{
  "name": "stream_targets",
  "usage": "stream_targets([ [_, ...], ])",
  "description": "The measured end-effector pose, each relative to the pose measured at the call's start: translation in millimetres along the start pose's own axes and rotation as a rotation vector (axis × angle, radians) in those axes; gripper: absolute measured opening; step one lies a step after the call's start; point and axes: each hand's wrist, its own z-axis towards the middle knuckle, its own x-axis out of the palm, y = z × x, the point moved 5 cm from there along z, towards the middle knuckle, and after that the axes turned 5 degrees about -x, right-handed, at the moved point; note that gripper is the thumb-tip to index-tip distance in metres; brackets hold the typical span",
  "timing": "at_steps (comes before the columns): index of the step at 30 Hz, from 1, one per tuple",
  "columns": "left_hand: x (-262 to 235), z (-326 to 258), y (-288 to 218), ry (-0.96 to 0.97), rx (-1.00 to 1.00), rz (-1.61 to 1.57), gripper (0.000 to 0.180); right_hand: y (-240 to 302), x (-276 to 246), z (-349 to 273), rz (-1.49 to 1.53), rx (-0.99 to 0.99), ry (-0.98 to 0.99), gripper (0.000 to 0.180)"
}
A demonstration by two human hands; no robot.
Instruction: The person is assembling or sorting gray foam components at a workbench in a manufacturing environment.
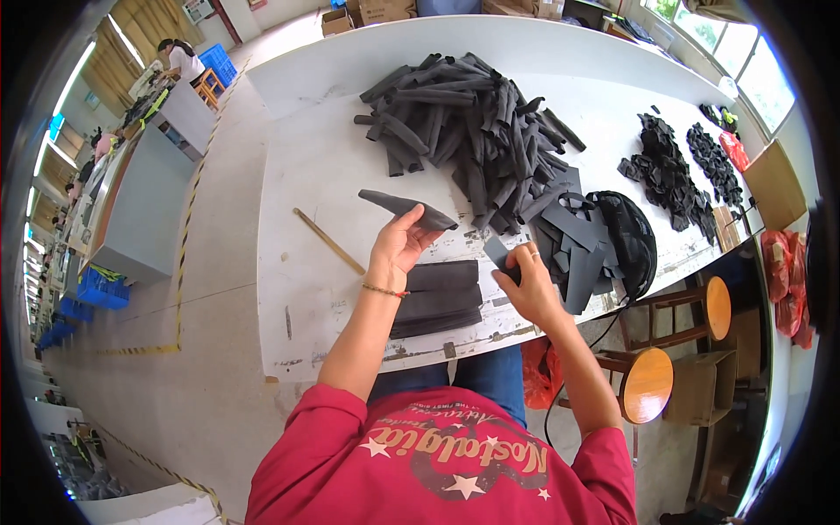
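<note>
My left hand (401, 248) is closed on a dark grey fabric tube (385, 201), holding it tilted above the white table (302, 254). Between the thumb and fingers of my right hand (530, 284) is a small flat grey piece (498, 251), kept apart from the tube. Flattened dark fabric pieces (436, 306) lie stacked close to the table's front edge, beneath and between my forearms. Beyond my hands rises a big heap of similar rolled tubes (490, 114). Loose flat grey strips (577, 254) are spread just right of my right hand.
A wooden stick (328, 241) lies left of my left wrist. To the right are a black bag (630, 241), piles of small black pieces (669, 175) and wooden stools (647, 383). A low white board (525, 35) edges the table's far side. Another person (184, 63) works far left.
</note>
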Motion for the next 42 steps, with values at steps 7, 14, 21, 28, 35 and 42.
stream_targets([
  [7,20,-26,5,0.029,0.113,0.082,0.02,53,-4,-1,0.157,-0.037,-0.123,0.045],
  [14,42,-37,4,0.101,0.128,0.097,0.021,38,26,-10,-0.197,-0.089,-0.061,0.036],
  [21,33,-38,-9,0.041,0.131,0.039,0.02,81,-20,5,-0.045,-0.192,-0.206,0.03],
  [28,46,-43,7,0.11,0.074,0.059,0.022,80,-20,15,-0.183,-0.296,-0.211,0.029],
  [35,52,-53,6,0.142,0.03,0.083,0.019,79,-22,17,-0.341,-0.363,-0.224,0.027],
  [42,70,-71,8,0.239,0.064,0.087,0.019,88,-18,14,-0.511,-0.474,-0.266,0.037],
])
